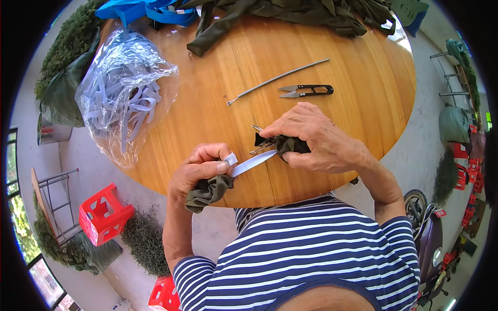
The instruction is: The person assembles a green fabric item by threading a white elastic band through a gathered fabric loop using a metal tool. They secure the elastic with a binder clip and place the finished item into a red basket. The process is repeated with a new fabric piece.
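Observation:
A white elastic band (254, 163) stretches between my two hands above the near part of the round wooden table (218, 103). My left hand (189, 168) pinches one end of the band between thumb and fingers, with gathered dark green fabric (210, 193) bunched just below. My right hand (324, 137) grips another bunch of dark green fabric (290, 146), and the band runs into it. Thin metal wire pieces (259, 151) poke out beside my right fingertips; their exact kind is partly hidden. Beyond that hand lie black-handled thread snips (314, 90) and a grey rod with a small hooked end (280, 79).
A clear plastic bag of white elastic strips (124, 96) sits at the table's left. Dark green fabric strips (290, 18) and a blue fabric item (150, 11) lie along the far edge. Red stools (105, 213) and a parked motorbike (429, 238) stand on the floor.

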Demonstrator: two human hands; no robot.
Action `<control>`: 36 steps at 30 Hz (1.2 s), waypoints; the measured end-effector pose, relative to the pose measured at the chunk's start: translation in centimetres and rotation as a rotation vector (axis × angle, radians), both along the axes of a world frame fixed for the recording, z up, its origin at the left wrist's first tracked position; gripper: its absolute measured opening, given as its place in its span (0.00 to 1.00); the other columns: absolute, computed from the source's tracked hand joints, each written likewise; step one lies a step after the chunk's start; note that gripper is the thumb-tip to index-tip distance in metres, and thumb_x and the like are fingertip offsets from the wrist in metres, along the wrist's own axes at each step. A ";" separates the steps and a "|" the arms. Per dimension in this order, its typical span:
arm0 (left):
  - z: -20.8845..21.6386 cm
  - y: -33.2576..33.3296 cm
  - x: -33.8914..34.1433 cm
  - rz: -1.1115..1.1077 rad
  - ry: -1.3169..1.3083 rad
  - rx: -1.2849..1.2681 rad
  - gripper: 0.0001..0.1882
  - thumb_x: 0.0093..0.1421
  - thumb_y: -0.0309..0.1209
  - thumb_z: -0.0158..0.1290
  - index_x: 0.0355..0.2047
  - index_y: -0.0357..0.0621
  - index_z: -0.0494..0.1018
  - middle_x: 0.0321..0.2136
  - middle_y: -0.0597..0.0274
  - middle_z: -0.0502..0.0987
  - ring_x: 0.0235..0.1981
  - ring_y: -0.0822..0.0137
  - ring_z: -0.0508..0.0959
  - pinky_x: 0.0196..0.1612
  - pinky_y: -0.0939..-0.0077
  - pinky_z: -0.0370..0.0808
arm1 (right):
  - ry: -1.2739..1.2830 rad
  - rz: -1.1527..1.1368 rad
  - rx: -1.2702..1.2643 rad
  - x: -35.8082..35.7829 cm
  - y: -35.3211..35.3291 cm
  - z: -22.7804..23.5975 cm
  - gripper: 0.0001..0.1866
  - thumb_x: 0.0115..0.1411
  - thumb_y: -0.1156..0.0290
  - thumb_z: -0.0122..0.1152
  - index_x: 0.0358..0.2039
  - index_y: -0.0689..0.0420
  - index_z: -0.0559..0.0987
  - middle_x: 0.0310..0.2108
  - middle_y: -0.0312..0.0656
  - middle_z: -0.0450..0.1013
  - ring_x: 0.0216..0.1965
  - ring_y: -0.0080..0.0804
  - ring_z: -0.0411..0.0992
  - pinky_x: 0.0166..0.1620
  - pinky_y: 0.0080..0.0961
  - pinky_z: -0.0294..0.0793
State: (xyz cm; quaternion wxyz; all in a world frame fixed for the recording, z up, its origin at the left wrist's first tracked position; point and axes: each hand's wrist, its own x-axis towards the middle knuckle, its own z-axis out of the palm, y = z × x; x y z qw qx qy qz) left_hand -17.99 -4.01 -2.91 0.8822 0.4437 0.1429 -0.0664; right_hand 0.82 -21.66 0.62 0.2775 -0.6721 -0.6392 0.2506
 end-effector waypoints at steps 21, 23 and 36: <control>0.9 -1.8 0.4 -0.125 -0.115 0.187 0.09 0.54 0.30 0.52 0.26 0.35 0.75 0.25 0.63 0.74 0.28 0.75 0.72 0.33 0.82 0.68 | -0.313 -0.142 0.147 -0.5 0.1 -0.6 0.21 0.43 0.74 0.58 0.42 0.48 0.73 0.41 0.35 0.68 0.49 0.33 0.62 0.57 0.45 0.47; 0.7 -2.2 0.2 -0.076 -0.090 0.166 0.09 0.54 0.30 0.52 0.26 0.35 0.75 0.25 0.63 0.75 0.28 0.75 0.72 0.34 0.82 0.68 | -0.223 -0.166 0.260 -0.1 -0.2 -0.4 0.22 0.45 0.69 0.58 0.45 0.50 0.72 0.44 0.37 0.67 0.50 0.35 0.61 0.56 0.43 0.49; -0.5 -3.4 -0.3 0.041 -0.071 0.040 0.09 0.53 0.31 0.52 0.25 0.36 0.73 0.27 0.59 0.75 0.28 0.74 0.72 0.34 0.81 0.69 | -0.703 -0.448 0.297 7.1 -1.2 -5.0 0.14 0.53 0.65 0.56 0.36 0.60 0.70 0.31 0.40 0.68 0.36 0.34 0.67 0.38 0.29 0.66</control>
